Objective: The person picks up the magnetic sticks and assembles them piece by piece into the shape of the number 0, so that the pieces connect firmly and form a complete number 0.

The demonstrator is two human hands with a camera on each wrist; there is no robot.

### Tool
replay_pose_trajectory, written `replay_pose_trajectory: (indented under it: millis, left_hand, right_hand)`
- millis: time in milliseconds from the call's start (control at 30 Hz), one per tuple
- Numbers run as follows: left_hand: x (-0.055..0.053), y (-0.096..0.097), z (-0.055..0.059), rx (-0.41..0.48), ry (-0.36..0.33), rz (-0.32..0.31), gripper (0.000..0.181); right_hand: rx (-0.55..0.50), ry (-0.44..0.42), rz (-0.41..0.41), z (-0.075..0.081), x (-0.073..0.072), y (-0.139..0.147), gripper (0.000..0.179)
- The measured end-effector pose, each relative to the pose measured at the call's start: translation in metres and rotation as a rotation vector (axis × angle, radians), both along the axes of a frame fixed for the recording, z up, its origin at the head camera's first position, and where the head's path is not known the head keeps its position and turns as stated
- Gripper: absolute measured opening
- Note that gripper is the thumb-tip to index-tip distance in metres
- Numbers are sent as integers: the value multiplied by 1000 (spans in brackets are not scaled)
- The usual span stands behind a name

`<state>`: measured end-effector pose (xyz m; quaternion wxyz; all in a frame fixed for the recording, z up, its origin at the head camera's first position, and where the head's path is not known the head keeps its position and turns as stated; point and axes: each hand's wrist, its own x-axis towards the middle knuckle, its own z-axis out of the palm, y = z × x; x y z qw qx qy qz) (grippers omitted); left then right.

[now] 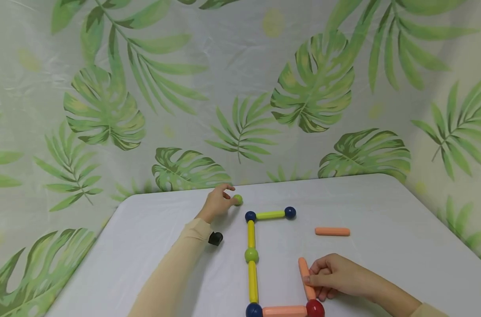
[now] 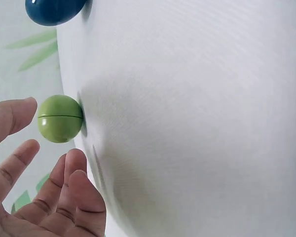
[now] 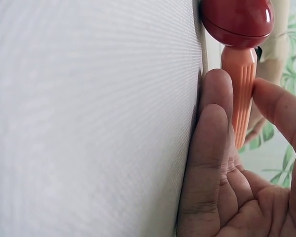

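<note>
At the table's far side my left hand (image 1: pixel 217 203) reaches toward a loose green ball (image 1: pixel 238 200). The left wrist view shows the thumb and fingers spread around the green ball (image 2: pixel 60 119), with gaps between them and it. My right hand (image 1: pixel 339 277) pinches an orange stick (image 1: pixel 306 277) between thumb and fingers. That stick's near end meets a red ball (image 1: pixel 315 308), also seen as a red ball (image 3: pixel 239 22) in the right wrist view. Another orange stick (image 1: pixel 284 311) joins the red ball to a blue ball (image 1: pixel 254 310).
Yellow sticks (image 1: pixel 253 281) run up through a green ball (image 1: pixel 251 255) to a blue ball (image 1: pixel 250 216). A yellow-green stick (image 1: pixel 270 215) links it to another blue ball (image 1: pixel 290 212). A loose orange stick (image 1: pixel 332 231) lies to the right on the white table (image 1: pixel 383 207).
</note>
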<state>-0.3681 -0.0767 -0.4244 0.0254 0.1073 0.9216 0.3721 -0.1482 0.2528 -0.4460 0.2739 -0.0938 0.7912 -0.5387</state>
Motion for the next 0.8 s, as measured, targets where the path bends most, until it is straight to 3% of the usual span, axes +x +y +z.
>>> replay_pose_trajectory:
  millis: [267,600,800]
  left_hand:
    - [-8,4,-11,3,0,1,42]
    - [-6,7,-10,21,0,11,29]
    - [-5,6,-14,-5,36,1,27]
  right_hand:
    - [-2,-2,15,-2,-2,1,25]
    - [6,-7,9,1,-1,-1,25]
    - [16,-12,2,-1,0,-2,25]
